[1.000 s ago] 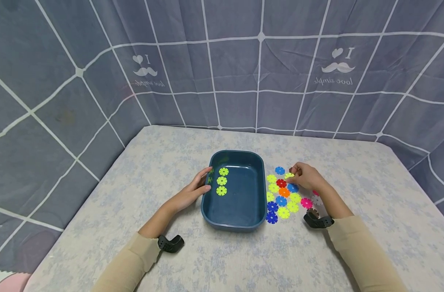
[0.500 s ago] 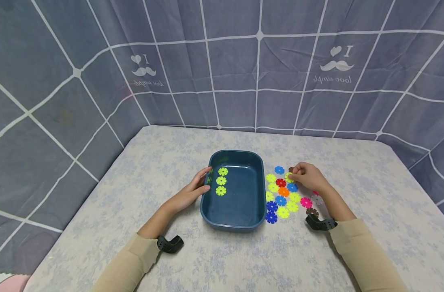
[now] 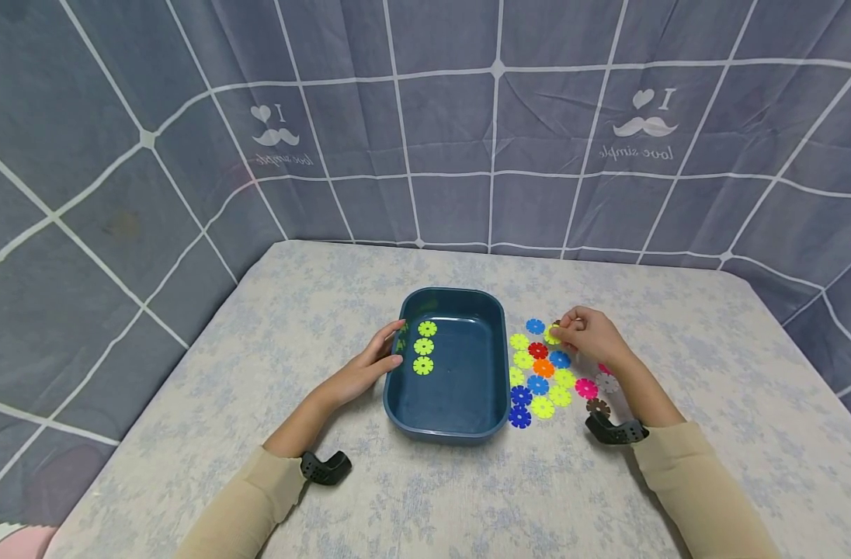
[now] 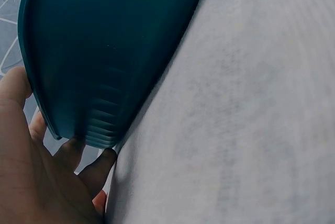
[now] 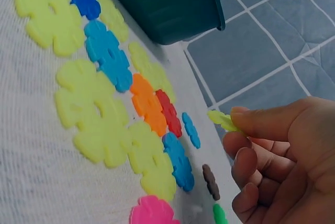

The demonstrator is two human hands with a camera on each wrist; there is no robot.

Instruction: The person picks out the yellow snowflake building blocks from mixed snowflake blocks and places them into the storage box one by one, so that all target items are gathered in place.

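Observation:
My left hand (image 3: pixel 361 373) rests along the left side of a dark teal plastic bin (image 3: pixel 491 431), its fingers spread against the rim and outer wall. In the left wrist view the fingertips touch the ribbed end of the bin (image 4: pixel 104 51). Three yellow-green interlocking discs (image 3: pixel 423 346) lie in a column inside, near the left wall. To the right of the bin my right hand (image 3: pixel 593 338) pinches a yellow-green interlocking disc (image 5: pixel 221 120) between thumb and forefinger, raised above the table in the right wrist view. The other fingers are curled.
Interlocking discs in several colours lie flat right of the bin, among them an orange disc (image 3: pixel 543 368), a red disc (image 3: pixel 538 350), a dark blue disc (image 3: pixel 519 417) and a pink disc (image 3: pixel 586 388). A grey checked curtain (image 3: pixel 460 140) hangs behind the table (image 3: pixel 425 505).
The right hand has picked up a yellow-green disc from the back of the loose discs and raised it slightly. The left hand and the bin hold their place.

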